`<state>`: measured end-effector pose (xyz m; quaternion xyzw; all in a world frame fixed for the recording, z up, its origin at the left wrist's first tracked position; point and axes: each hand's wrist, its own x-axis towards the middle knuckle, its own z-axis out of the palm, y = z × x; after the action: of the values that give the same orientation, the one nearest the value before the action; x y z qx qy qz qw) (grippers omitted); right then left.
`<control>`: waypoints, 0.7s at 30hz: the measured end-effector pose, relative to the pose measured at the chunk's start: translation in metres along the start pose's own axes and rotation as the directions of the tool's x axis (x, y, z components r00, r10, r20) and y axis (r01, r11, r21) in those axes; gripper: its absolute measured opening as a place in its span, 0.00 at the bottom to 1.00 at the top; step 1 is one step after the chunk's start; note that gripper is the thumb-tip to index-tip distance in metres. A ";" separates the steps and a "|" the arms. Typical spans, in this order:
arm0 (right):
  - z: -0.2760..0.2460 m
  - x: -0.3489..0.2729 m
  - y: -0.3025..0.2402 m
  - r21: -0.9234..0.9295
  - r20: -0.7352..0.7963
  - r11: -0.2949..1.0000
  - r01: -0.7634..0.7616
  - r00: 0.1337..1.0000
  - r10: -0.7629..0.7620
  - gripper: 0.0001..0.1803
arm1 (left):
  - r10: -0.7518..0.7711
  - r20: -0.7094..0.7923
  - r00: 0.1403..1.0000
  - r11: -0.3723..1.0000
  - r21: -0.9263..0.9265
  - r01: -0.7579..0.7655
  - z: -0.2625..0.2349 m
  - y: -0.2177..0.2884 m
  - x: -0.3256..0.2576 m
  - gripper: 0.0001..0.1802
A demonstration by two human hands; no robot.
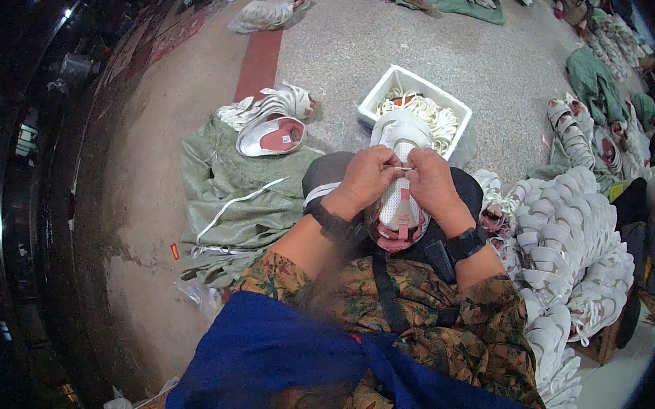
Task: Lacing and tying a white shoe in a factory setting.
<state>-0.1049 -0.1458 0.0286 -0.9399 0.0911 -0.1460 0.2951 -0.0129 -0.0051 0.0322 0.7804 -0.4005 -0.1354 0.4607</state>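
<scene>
Both hands, left hand (365, 178) and right hand (429, 180), pinch a white lace (398, 168) over the shoe (397, 202) on the lap; thin lace may slip from fingertips.

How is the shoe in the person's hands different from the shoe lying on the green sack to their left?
The held shoe rests on the person's lap, toe pointing away, gripped between the left hand and right hand, which pinch a white lace over it. The shoe on the green sack lies untouched, its opening up and its pink lining showing. The held shoe's top is mostly hidden by the hands; the other is in full view. Both are white with pink inside.
</scene>
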 end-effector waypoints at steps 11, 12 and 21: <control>-0.011 0.017 0.018 0.217 0.115 0.975 -0.050 0.993 0.025 0.05 | -0.059 0.020 0.998 0.996 0.065 0.058 0.004 -0.001 0.005 0.14; -0.013 0.014 0.018 0.258 0.141 0.963 -0.080 0.989 0.044 0.04 | -0.103 0.027 0.994 0.995 0.010 0.102 0.003 -0.002 0.005 0.14; -0.005 0.009 0.020 0.268 0.064 0.962 0.057 0.995 -0.077 0.05 | -0.125 0.143 0.982 0.986 -0.090 0.139 -0.003 -0.011 0.012 0.14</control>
<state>-0.1001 -0.1671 0.0228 -0.8992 0.0279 -0.1321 0.4163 0.0017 -0.0100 0.0269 0.7702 -0.3713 -0.2387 0.4604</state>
